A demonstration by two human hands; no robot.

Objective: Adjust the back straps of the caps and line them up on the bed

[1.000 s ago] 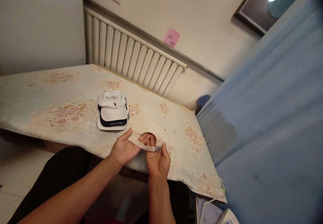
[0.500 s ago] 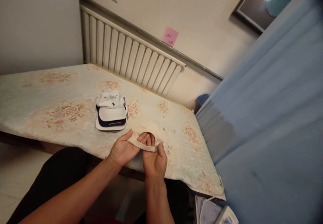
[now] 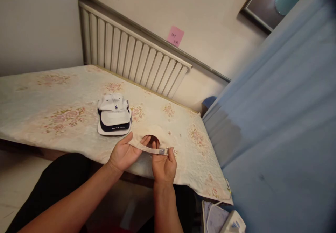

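Between my hands is a cream baseball cap [image 3: 154,131], its back opening and strap toward me. My left hand [image 3: 123,153] grips the left side of the cap's rear edge, thumb outside and fingertips reaching into the opening. At the strap's right end, by a small metal buckle [image 3: 162,151], my right hand [image 3: 164,166] holds the cap with thumb and fingers. To the left, a stack of caps [image 3: 114,115] lies on the floral cover, a white one with a small dark emblem on top and dark and white brims below it.
A floral quilted cover [image 3: 34,103] spreads over the bed-like surface. Behind it stand a white radiator [image 3: 131,51] and a wall with a pink note [image 3: 175,36]. A blue curtain [image 3: 275,121] hangs at the right. A white device [image 3: 235,223] sits low at the front right.
My right hand has shifted slightly right along the strap, and the buckle now shows more clearly. My left hand has moved a little left with the cap. The cap stack has not moved.
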